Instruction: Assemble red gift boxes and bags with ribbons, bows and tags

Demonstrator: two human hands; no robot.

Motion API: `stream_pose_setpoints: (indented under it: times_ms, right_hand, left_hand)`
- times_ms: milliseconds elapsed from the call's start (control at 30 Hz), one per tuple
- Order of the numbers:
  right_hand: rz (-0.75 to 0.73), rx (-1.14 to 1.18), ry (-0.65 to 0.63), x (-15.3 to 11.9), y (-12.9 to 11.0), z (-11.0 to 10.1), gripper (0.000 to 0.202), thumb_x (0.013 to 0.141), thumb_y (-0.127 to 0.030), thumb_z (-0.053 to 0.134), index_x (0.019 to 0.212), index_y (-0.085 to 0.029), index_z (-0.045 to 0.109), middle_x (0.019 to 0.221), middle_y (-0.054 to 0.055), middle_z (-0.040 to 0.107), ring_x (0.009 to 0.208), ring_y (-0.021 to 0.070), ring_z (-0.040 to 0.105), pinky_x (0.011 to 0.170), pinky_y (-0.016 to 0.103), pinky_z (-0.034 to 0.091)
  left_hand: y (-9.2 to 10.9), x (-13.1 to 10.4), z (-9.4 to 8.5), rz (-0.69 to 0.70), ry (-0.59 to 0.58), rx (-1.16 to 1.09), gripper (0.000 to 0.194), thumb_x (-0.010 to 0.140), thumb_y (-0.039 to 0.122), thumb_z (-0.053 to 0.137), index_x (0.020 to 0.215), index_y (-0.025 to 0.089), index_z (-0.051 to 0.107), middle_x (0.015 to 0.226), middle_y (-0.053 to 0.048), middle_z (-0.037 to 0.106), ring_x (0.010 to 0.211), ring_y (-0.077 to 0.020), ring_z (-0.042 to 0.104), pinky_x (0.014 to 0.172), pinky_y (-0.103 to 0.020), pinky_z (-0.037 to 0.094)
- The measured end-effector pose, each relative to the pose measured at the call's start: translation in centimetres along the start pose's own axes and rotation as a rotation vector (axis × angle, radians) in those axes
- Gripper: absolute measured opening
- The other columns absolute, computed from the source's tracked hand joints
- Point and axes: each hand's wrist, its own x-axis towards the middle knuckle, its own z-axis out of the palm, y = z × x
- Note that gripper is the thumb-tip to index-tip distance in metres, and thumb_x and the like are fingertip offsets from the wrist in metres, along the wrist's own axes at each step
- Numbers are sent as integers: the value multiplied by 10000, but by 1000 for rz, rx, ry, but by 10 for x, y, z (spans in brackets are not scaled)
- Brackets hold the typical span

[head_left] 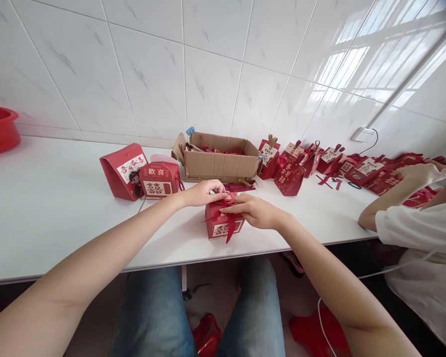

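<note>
A small red gift box (217, 231) with a white double-happiness label stands on the table near its front edge, between my two hands. A dark red ribbon (231, 228) is looped at its top, one end hanging down the front. From the left, my left hand (207, 192) has its fingertips pinched on the ribbon at the top of the box. My right hand (253, 210) reaches in from the right, thumb and fingers closed on the ribbon, with a finger lying across the box's front. The ribbon's crossing is partly hidden by my fingers.
Behind the box is an open cardboard box (219, 166) holding red ribbons. Two red gift boxes (158, 181) stand at left, and several more (290, 176) at right. A red basin (0, 130) sits far left. A co-worker's arm (397, 193) rests on the table at right.
</note>
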Motion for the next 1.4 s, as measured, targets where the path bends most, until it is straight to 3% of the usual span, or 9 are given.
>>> stream_pose_setpoints:
  times_ms: [233, 333, 467, 533, 767, 967, 1067, 1233, 1400]
  right_hand:
    - [-44, 6, -1, 2, 1, -2, 508, 826, 9, 389, 1222, -197, 631, 1231, 101, 635, 1121, 216, 576, 958, 384, 479]
    - [-29, -8, 52, 2, 0, -3, 502, 808, 6, 409, 1207, -200, 634, 1203, 103, 647, 1050, 218, 595, 886, 381, 500]
    - [75, -25, 183, 1, -3, -2, 453, 809, -50, 470, 1222, -177, 608, 1012, 106, 678, 866, 204, 602, 754, 352, 502]
    - [125, 3, 256, 0, -3, -2, 393, 820, -92, 506, 1185, -183, 619, 952, 90, 667, 838, 190, 592, 742, 335, 494]
    - [282, 135, 319, -10, 5, 0, 138, 841, -249, 599, 924, -182, 685, 803, 44, 640, 706, 142, 544, 622, 267, 443]
    - [365, 205, 440, -7, 7, 6, 219, 871, -330, 540, 769, -177, 658, 742, 38, 616, 673, 138, 522, 611, 277, 412]
    - [442, 272, 506, -4, 6, 11, 246, 840, -367, 548, 698, -177, 613, 721, 32, 594, 671, 143, 518, 592, 278, 396]
    - [504, 416, 529, 2, 6, 20, 326, 813, -437, 532, 609, -186, 497, 610, -11, 501, 608, 123, 457, 580, 272, 374]
    - [509, 562, 594, 22, 19, 27, 315, 776, -458, 549, 624, -184, 517, 624, -10, 509, 614, 119, 482, 568, 252, 398]
  left_hand:
    - [-6, 4, -1, 35, 66, 24, 439, 806, 597, 526, 677, 177, 530, 1038, -80, 589, 886, -195, 572, 764, -327, 459]
    - [-1, 1, 1, -35, 108, -144, 429, 760, 572, 605, 647, 172, 496, 1026, -86, 609, 922, -207, 577, 833, -358, 452]
    - [11, -3, 1, -130, 43, -501, 401, 699, 492, 709, 681, 167, 475, 1159, -99, 602, 1046, -231, 579, 898, -368, 441]
    - [14, -5, 1, -147, 41, -562, 405, 677, 481, 733, 677, 164, 483, 1191, -103, 595, 1077, -246, 575, 918, -375, 433]
    - [10, -10, 4, -168, 99, -441, 447, 711, 557, 678, 590, 152, 530, 1147, -101, 632, 1064, -265, 588, 959, -406, 402]
    - [16, -13, 14, -203, 220, -235, 434, 685, 605, 673, 689, 174, 622, 978, -67, 671, 949, -241, 602, 857, -365, 447]
    - [18, -13, 19, -214, 277, -175, 430, 653, 594, 698, 701, 173, 631, 998, -71, 650, 924, -236, 599, 827, -358, 455]
    - [18, -14, 19, -232, 260, -242, 430, 651, 553, 712, 826, 162, 665, 1033, -85, 642, 918, -238, 611, 794, -357, 476]
    - [14, -13, 7, -295, 228, -391, 459, 632, 507, 756, 913, 161, 646, 843, -45, 664, 807, -212, 625, 704, -327, 486]
